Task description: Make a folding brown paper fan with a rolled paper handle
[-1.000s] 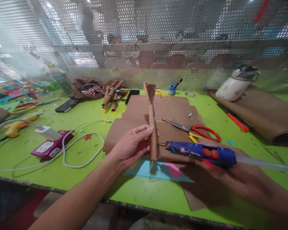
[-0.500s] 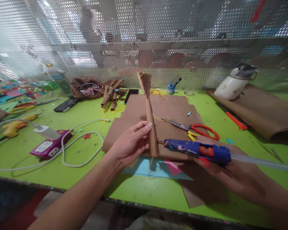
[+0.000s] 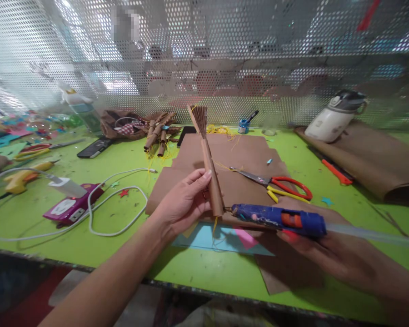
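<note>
1. Brown paper broom [image 3: 208,159], fan [image 3: 199,119] toward eleven o'clock over stacked sheets [image 3: 240,152]: probably light, crushable; best held mid-tube.
2. Left hand [image 3: 186,200] pinches its tube [image 3: 216,197].
3. Right hand [image 3: 322,254] wraps the glue gun [image 3: 259,215], at four o'clock.

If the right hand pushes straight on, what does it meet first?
The lower end of the brown paper roll in the left hand; the glue gun in the right hand points there, its nozzle perhaps touching, depth unclear.
</note>
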Demonstrator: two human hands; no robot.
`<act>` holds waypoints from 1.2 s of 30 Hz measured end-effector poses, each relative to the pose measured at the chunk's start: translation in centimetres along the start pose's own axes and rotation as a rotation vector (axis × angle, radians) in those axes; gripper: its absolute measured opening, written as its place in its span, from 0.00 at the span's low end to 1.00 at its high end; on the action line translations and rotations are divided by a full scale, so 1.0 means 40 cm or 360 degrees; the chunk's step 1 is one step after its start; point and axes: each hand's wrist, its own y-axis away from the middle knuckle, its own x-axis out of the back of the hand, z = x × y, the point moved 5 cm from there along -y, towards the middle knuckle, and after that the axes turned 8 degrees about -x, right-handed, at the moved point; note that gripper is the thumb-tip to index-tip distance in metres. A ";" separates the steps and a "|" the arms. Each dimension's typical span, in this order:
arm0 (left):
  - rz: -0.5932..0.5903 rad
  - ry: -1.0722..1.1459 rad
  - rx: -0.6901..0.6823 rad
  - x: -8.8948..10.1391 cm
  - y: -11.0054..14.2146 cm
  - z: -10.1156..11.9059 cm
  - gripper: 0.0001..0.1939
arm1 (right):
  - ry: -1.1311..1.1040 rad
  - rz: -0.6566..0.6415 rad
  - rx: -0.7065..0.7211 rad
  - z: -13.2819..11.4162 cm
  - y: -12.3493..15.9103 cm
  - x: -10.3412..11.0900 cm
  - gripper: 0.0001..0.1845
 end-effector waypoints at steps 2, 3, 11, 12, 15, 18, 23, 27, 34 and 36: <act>-0.0016 -0.0004 0.0000 -0.001 0.000 0.001 0.05 | 0.0016 -0.0049 0.0016 0.002 0.001 -0.004 0.08; -0.0022 -0.0008 0.0000 -0.002 0.001 0.001 0.05 | 0.0024 -0.0065 0.0028 0.004 0.001 -0.006 0.08; -0.0069 -0.0016 0.0051 -0.013 0.004 -0.005 0.04 | -0.0006 -0.0024 -0.0036 0.016 0.000 -0.010 0.07; -0.0073 -0.0010 0.0049 -0.014 0.004 -0.005 0.04 | -0.0007 -0.0026 -0.0033 0.015 -0.001 -0.010 0.08; -0.0062 -0.0006 0.0037 -0.014 0.003 -0.005 0.04 | 0.0003 -0.0031 -0.0030 0.011 -0.001 -0.010 0.08; -0.0052 -0.0033 0.0034 -0.013 0.004 -0.004 0.02 | 0.0034 -0.0033 -0.0019 0.009 0.000 -0.010 0.07; -0.0048 -0.0069 0.0031 -0.011 0.003 -0.004 0.02 | 0.0062 -0.0101 0.0142 0.002 0.002 -0.011 0.06; -0.0064 -0.0081 0.0029 -0.008 0.002 -0.005 0.02 | 0.0017 -0.0146 0.0179 -0.006 0.001 -0.007 0.05; -0.0058 -0.0048 0.0017 -0.006 0.000 -0.005 0.02 | -0.0020 -0.0124 0.0205 -0.007 -0.003 -0.006 0.06; -0.0058 -0.0041 0.0017 -0.007 0.000 -0.005 0.02 | 0.0008 -0.0074 0.0188 0.002 -0.001 -0.006 0.06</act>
